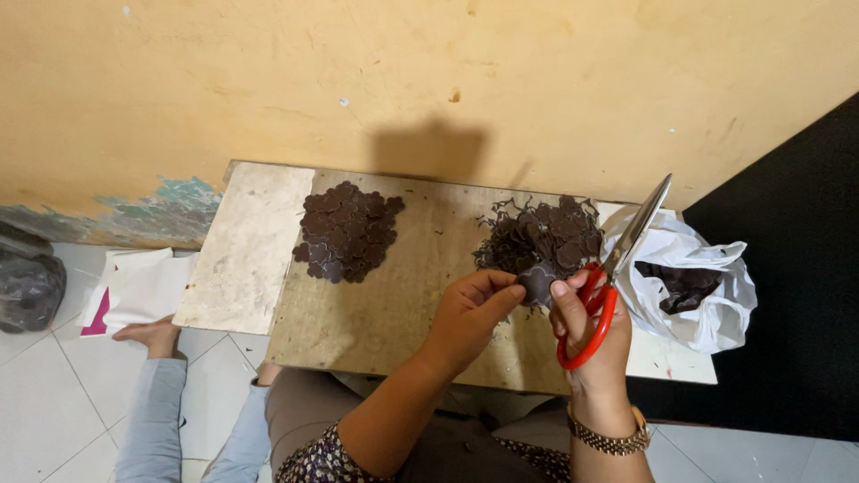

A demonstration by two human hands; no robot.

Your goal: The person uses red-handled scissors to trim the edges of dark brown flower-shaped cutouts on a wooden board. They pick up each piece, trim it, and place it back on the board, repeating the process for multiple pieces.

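I see my left hand (470,309) fingers pinching a dark piece (538,283), half hidden, while my right hand (595,344) fingers grip red scissors (617,268) near the desk's (376,304) front edge.

Open lane: I see bare surface (420,268) between the flat dark pile (347,231) and the tangled dark heap (541,237).
Left end: the pale slab (246,246) lies uncluttered.
Right block: white bag (693,277) crowds the edge, just beside the raised scissors (617,268).
Back limit: the yellow wall (429,80) closes everything behind.
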